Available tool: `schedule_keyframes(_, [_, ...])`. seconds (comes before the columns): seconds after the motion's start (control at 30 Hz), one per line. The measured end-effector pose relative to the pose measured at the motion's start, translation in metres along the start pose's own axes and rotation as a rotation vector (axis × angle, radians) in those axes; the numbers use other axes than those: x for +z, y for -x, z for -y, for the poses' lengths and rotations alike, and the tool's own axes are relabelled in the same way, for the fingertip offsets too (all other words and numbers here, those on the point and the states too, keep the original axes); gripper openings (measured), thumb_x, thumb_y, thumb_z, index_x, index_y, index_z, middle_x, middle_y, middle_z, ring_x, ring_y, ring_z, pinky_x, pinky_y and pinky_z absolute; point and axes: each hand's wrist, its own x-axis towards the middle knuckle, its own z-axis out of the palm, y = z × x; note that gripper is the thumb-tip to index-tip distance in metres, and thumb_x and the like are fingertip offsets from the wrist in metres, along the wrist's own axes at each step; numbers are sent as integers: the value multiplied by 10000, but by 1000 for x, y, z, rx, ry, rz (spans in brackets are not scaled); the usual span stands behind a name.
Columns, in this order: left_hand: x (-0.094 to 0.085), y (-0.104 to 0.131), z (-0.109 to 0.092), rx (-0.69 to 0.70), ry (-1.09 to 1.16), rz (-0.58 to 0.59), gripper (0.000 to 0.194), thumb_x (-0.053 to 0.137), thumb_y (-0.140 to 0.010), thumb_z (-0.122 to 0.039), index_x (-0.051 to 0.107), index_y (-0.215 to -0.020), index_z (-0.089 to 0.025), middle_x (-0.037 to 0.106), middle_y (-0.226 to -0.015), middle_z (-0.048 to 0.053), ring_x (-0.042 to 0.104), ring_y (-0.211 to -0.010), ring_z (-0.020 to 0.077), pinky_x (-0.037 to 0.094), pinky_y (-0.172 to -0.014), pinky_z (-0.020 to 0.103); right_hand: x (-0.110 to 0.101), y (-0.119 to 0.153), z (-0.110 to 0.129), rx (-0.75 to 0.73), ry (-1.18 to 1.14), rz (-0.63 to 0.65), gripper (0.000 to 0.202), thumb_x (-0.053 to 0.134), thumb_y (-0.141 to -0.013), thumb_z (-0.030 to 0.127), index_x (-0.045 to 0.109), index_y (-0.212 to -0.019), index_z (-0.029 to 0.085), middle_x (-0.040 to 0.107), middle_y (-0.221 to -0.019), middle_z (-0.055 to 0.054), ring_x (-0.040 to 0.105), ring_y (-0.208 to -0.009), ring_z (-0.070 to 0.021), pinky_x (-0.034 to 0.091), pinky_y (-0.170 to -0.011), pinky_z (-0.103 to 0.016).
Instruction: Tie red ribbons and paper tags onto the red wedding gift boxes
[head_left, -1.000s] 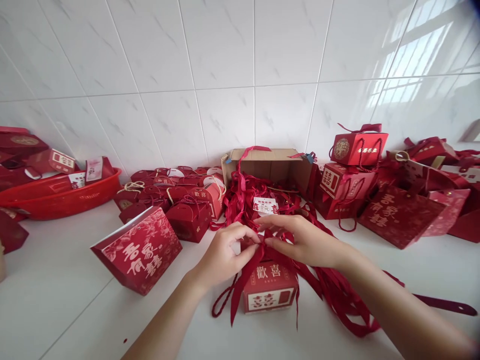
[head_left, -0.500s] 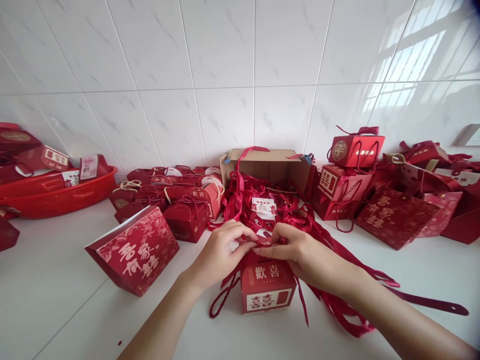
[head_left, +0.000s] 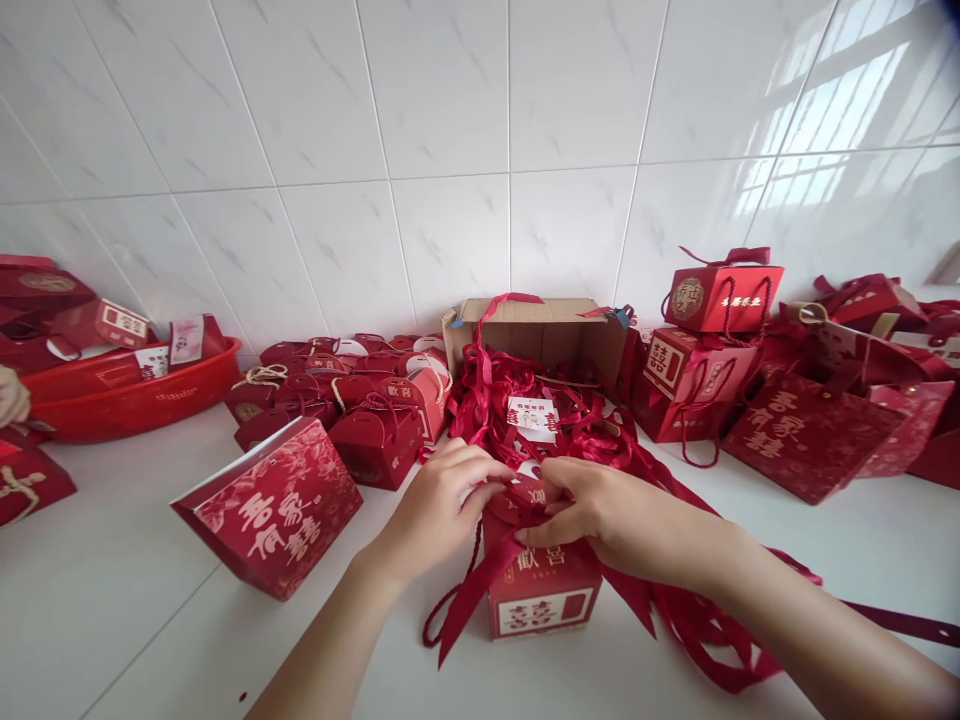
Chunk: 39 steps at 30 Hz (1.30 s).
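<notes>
A small red gift box (head_left: 547, 575) with gold characters and a white label panel stands on the white counter in front of me. Dark red ribbon (head_left: 474, 592) runs over its top, its cut ends hanging down the front on both sides. My left hand (head_left: 444, 500) pinches the ribbon at the box's top. Across from it my right hand (head_left: 611, 512) is closed too, thumb and fingers on the ribbon over the gold characters. The exact crossing of the ribbon is partly hidden by my fingers. A twisted red cord handle (head_left: 435, 612) hangs at the box's left side.
Behind the box, a cardboard carton (head_left: 536, 325) spills tangled ribbon. A larger red flower-patterned box (head_left: 274, 510) leans left; several small boxes (head_left: 379, 440) are grouped behind. Red bags (head_left: 810, 435) stand right. At far left, another person's hand (head_left: 11, 395) is by a red basin (head_left: 150, 405).
The ribbon ends now spread wider down the box's front, and my right fingers have shifted slightly lower. Another person's hand and a red box have come in at the left edge.
</notes>
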Motion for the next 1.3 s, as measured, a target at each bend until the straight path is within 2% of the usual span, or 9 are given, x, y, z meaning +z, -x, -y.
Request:
schedule_keyframes(0.23, [-1, 1, -5, -4, 22, 51, 153, 560, -894, -158, 677, -962, -229, 693, -905, 30, 593, -900, 184, 470, -830, 309, 5, 6, -7, 4, -28, -1, 579, 457, -842, -46, 674, -1181, 371, 438, -827, -21, 435, -694, -122, 364, -592, -234])
schedule_keyframes(0.47, [8, 1, -9, -128, 148, 91, 213, 447, -969, -257, 655, -1010, -243, 667, -945, 29, 596, -918, 170, 450, -842, 290, 11, 8, -10, -62, -18, -72, 450, 448, -919, 50, 687, -1172, 334, 473, -832, -41, 466, -722, -137, 375, -578, -240])
schedule_keyframes(0.6, [12, 1, -11, -155, 172, 154, 185, 485, -951, -279, 661, -934, -220, 617, -872, 26, 582, -854, 161, 448, -800, 280, 12, 7, -9, -81, -46, -101, 378, 446, -945, 102, 712, -1140, 286, 497, -869, -58, 490, -744, -140, 395, -601, -249])
schedule_keyframes(0.83, [7, 1, -14, -147, 259, 109, 149, 557, -910, -282, 534, -784, -206, 549, -785, -2, 525, -759, 143, 421, -722, 261, 11, 7, -11, -124, 23, -123, 365, 453, -953, 127, 722, -1110, 316, 439, -775, -26, 433, -685, -135, 347, -559, -234])
schedule_keyframes(0.93, [6, 1, -17, -125, 257, 164, 159, 516, -924, -296, 508, -789, -212, 539, -855, 15, 518, -848, 168, 421, -807, 297, 12, 7, -11, -157, 8, -171, 343, 454, -958, 132, 741, -1075, 278, 452, -778, -31, 437, -680, -129, 354, -556, -232])
schedule_keyframes(1.03, [6, 1, -21, -107, 201, 259, 157, 449, -943, -282, 516, -816, -220, 550, -1041, 50, 490, -1033, 213, 380, -944, 364, 13, 6, -10, -182, -62, -207, 305, 476, -954, 146, 759, -1013, 241, 501, -844, -45, 487, -743, -128, 396, -595, -227])
schedule_keyframes(1.1, [5, 2, -22, -100, 185, 283, 158, 438, -939, -263, 523, -812, -223, 540, -1153, 62, 445, -1145, 240, 342, -1003, 396, 13, 5, -9, -175, -106, -204, 251, 523, -938, 167, 765, -968, 227, 521, -883, -49, 512, -788, -129, 420, -625, -224])
schedule_keyframes(1.2, [1, 3, -22, -111, 287, 307, 131, 453, -906, -239, 507, -788, -216, 519, -1232, 71, 400, -1225, 262, 352, -1008, 394, 13, 4, -9, -174, -112, -193, 222, 552, -924, 171, 762, -973, 223, 531, -902, -54, 527, -805, -132, 437, -636, -225])
schedule_keyframes(1.3, [-1, 2, -21, -111, 380, 320, 92, 449, -868, -200, 494, -790, -215, 523, -1225, 63, 416, -1206, 254, 369, -989, 380, 15, 4, -11, -182, -91, -182, 239, 541, -931, 176, 756, -1014, 240, 540, -929, -66, 537, -819, -139, 455, -655, -236])
